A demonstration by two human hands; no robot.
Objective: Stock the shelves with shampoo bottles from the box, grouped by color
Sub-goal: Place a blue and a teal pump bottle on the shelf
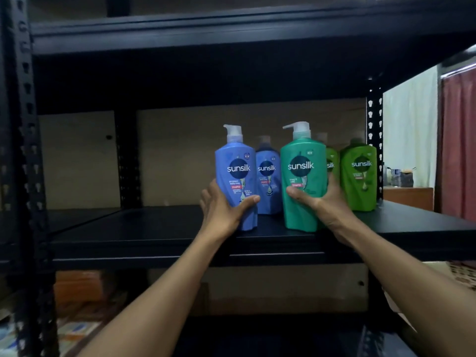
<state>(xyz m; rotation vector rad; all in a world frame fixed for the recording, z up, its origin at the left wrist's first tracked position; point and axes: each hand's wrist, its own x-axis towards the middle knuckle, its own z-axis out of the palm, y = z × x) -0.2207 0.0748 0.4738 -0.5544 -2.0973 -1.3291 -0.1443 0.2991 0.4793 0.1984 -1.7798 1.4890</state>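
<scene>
**A:** Which step is in hand?

**B:** Placing, I'd judge. The left hand point(222, 207) grips a blue Sunsilk shampoo bottle point(235, 173) low on its body. Its thumb curls across the label, and the other fingers are hidden behind. The right hand point(322, 202) grips a teal-green Sunsilk bottle point(302, 171) the same way, with the thumb across the front and the fingers wrapped round the far side. Both bottles are upright over the front of the black shelf board point(154, 228). I can't tell whether their bases touch it.

**A:** And the colour groups?

**B:** A second blue bottle point(268, 176) stands just behind the left thumb. Past the right fingers, a half-hidden lime-green bottle point(331, 163) stands behind the teal one. Another lime-green bottle point(359, 176) stands further that way, beside the rack's perforated upright point(374, 140). The box is out of view.

**A:** What does the next move call for?

**B:** Probably seating each base flat, sliding it back beside its own colour, and then loosening the fingers.

**A:** Is there room?

**B:** There is plenty outward of the left knuckles. The gap between the two thumbs is narrow, and the right fingers are close to the half-hidden lime bottle, so a push could nudge it. The upper shelf point(180, 34) sits well above the pumps. The board's front edge lies just under the wrists, so a bottle let go too near it could tip off.
</scene>
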